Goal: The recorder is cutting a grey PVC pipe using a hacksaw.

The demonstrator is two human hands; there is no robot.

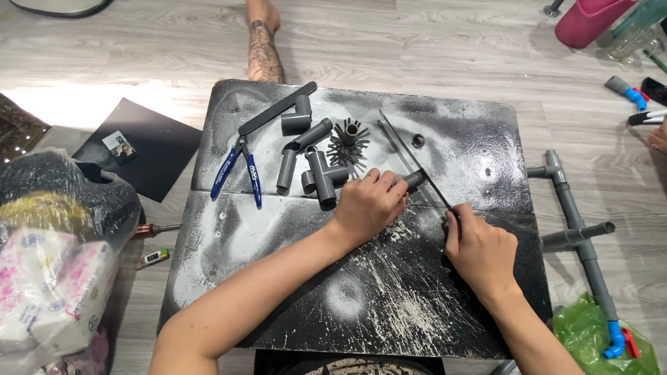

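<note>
On the scuffed black board (274, 240) that lies on the floor, the left hand (368, 204) is closed over a short grey pipe piece (414, 178), pressing it down near the board's middle so that only the pipe's end pokes out past the fingers; held this way it looks pinned so it cannot roll. The right hand (477, 249) sits just to the right of it and nearer the person, curled shut around the handle end of a thin saw blade (415, 161), which runs from that hand up and away across the pipe's exposed end toward the board's far edge. Both forearms come in from the near edge of the board, the left one angled across it with the wrist bent down, the right one shorter and steeper with the knuckles up. Just beyond the left hand, still on the board, lie several grey pipe fittings (312, 165) and a small spiky round part (348, 143), with blue-handled pliers (234, 167) toward the board's left side, all close enough to be picked up. Off the board's right edge a joined run of grey pipe (579, 232) rests on the wooden floor.
</note>
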